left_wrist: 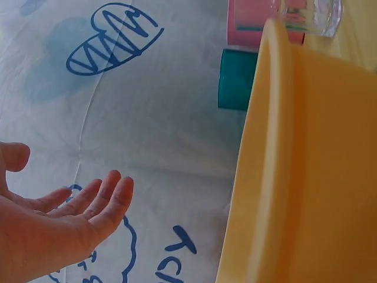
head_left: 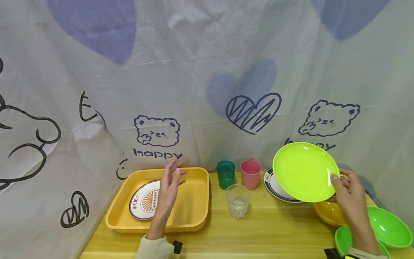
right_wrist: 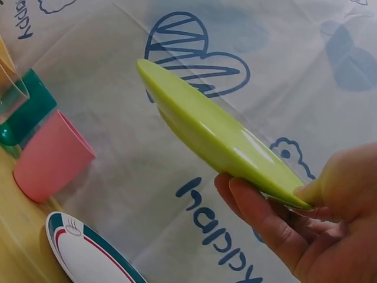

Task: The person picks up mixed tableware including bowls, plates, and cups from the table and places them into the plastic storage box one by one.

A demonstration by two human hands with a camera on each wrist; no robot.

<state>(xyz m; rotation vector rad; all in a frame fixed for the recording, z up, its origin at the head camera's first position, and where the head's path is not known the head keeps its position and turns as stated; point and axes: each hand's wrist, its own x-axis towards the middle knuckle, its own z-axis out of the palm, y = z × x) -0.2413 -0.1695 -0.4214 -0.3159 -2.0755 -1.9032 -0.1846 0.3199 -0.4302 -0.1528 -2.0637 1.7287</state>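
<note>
A lime-green plate [head_left: 304, 171] is held up and tilted by my right hand [head_left: 350, 199], thumb on its upper face and fingers beneath the rim. The right wrist view shows the same plate [right_wrist: 218, 135] almost edge-on. My left hand [head_left: 169, 187] hangs over the yellow tray [head_left: 194, 201] with loose fingers and nothing in its grasp. In the left wrist view that hand [left_wrist: 65, 227] is apart from the tray's wall [left_wrist: 271, 147]. Inside the tray lies a white plate [head_left: 139, 205] with a printed sunburst, partly hidden behind the left hand.
Between tray and plates stand a teal cup [head_left: 225, 174], a pink cup [head_left: 250, 174] and a clear cup [head_left: 237, 201]. A white plate with a teal rim [head_left: 275, 189] lies behind the raised plate. An orange bowl [head_left: 328, 213] and green dishes [head_left: 389, 226] sit at the right.
</note>
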